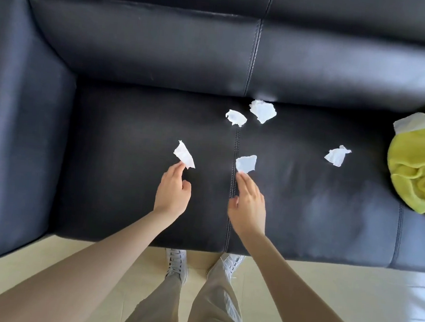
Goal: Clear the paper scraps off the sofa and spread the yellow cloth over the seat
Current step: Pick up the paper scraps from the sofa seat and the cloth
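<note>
On the far left stands the armrest (18,125) of the black sofa (138,119); its seat fills the middle of the view.

The left hand (172,190) is over the left seat cushion. Its fingertips (179,165) touch the near corner of the left scrap (184,154), with the thumb held a little apart, so this grip is closing but, as I judge, not yet clamped. The scrap's long axis runs from far-left to near-right, and it lies just beyond the fingers.

The right hand (247,201) is just right of the middle seam (232,188). Its fingers are nearly straight and reach the near edge of the middle scrap (246,163); the thumb stands apart, so this grip holds nothing. This scrap also lies straight ahead, on the far side of the fingers.

Farther away, near the backrest, lie two crumpled scraps (236,117) and (263,110). Another scrap (337,156) lies well apart to the right, so the right hand is clearly the nearer one for it.

At the right edge, the yellow cloth (419,164) lies bunched on the seat, with one more pale piece (411,122) on its far side. It looks like paper, but I cannot tell surely.

I judge that clearing is only starting: each hand needs a short pinch forward, and the cloth waits until the seat is free.
</note>
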